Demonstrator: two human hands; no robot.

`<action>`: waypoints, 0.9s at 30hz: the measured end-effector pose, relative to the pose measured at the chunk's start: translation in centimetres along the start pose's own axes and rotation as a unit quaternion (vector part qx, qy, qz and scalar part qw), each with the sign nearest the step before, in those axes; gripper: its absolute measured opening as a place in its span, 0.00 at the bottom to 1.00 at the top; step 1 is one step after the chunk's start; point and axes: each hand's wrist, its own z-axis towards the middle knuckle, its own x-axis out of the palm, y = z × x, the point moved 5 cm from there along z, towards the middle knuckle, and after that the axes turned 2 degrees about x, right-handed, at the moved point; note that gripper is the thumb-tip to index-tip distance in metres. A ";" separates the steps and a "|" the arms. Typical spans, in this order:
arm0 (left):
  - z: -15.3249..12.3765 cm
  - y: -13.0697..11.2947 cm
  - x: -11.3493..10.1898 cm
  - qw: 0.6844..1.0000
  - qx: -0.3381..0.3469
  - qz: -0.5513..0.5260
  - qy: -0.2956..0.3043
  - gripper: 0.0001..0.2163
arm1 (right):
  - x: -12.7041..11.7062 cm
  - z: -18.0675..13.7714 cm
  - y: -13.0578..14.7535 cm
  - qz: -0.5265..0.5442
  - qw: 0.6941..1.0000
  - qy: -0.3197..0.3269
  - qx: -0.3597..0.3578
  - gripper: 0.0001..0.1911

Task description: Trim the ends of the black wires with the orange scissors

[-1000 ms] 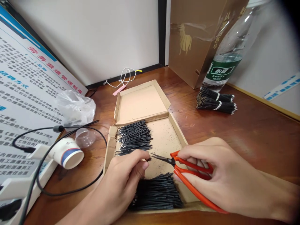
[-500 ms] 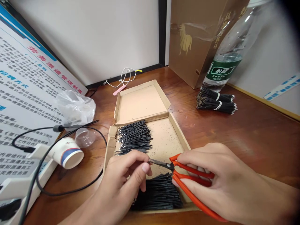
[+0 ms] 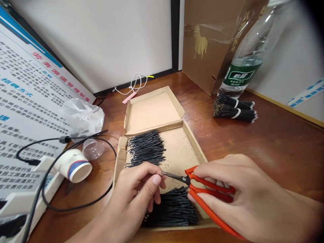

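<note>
My right hand (image 3: pixel 243 192) grips red-handled scissors (image 3: pixel 202 192), whose dark blades point left and meet at my left fingertips. My left hand (image 3: pixel 136 192) pinches a thin black wire piece there, thumb and forefinger pressed together over a shallow cardboard box (image 3: pixel 120 158). Inside the box, one heap of short black wires (image 3: pixel 145 148) lies at the far left and another heap of wires (image 3: pixel 172 209) lies at the near edge, partly under both hands. Black specks dot the box floor between them.
Two tied wire bundles (image 3: pixel 234 110) lie at the right by a plastic water bottle (image 3: pixel 243 67) and a brown carton (image 3: pixel 210 44). Left: a tipped paper cup (image 3: pixel 74 165), a clear lid (image 3: pixel 92 148), a crumpled plastic bag (image 3: pixel 82 116), black cables (image 3: pixel 76 202), a printed board (image 3: pixel 27 111).
The scissor blades, apart a second ago, have come together at my left fingertips. Both hands shifted slightly toward me and stayed over the box.
</note>
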 end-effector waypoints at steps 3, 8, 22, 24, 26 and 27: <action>0.0 0.1 0.0 1.000 -0.007 0.013 -0.002 0.13 | 0.1 0.2 0.1 0.010 1.000 0.010 -0.001 0.07; 0.0 0.0 -0.1 0.998 -0.007 0.057 -0.003 0.13 | 0.3 0.0 -0.2 0.004 1.000 0.009 -0.012 0.13; 0.1 -0.5 -0.4 0.988 0.027 0.153 -0.002 0.14 | 0.2 -0.2 -0.1 0.006 1.000 0.002 -0.014 0.12; 0.1 -0.6 -0.4 0.987 0.032 0.155 -0.002 0.14 | 0.1 -0.2 0.0 0.008 1.000 -0.001 -0.010 0.10; 0.1 -0.6 -0.4 0.987 0.033 0.154 -0.003 0.13 | 0.1 -0.2 0.1 0.011 1.000 0.004 -0.005 0.09; 0.1 -0.6 -0.4 0.987 0.033 0.155 -0.002 0.13 | 0.1 -0.1 0.1 0.011 1.000 0.008 -0.004 0.09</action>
